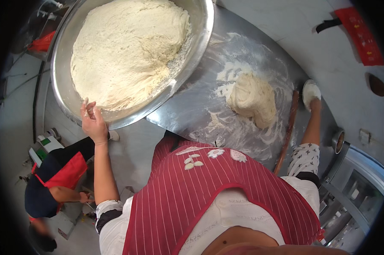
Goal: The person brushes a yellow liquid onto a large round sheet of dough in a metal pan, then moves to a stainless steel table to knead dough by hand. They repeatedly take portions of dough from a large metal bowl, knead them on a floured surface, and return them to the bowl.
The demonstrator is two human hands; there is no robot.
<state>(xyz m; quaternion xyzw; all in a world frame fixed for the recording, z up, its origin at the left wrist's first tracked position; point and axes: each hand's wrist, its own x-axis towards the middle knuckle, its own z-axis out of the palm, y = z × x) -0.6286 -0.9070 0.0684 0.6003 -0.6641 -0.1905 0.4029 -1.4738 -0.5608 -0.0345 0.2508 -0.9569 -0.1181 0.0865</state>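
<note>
My left hand [94, 122] is at the near rim of a large steel basin [208, 19], fingers loosely bent and apart, with nothing seen in them. Whether it touches the rim is unclear. A big mass of soft, pale dough [125, 54] fills much of that basin, with dry flour along its right side. On the steel table [185, 108] lies a smaller lump of dough [251, 98] amid scattered flour. My right hand [315, 104] reaches into a small bowl of white flour [310, 87]; its fingers are hidden there.
A wooden rolling pin [287, 134] lies between the dough lump and my right arm. Beyond that arm stand a small metal container [338, 142] and a glass-sided metal cabinet [357, 185]. A person in a red apron [67, 173] works at the lower left beside a scale [45, 148].
</note>
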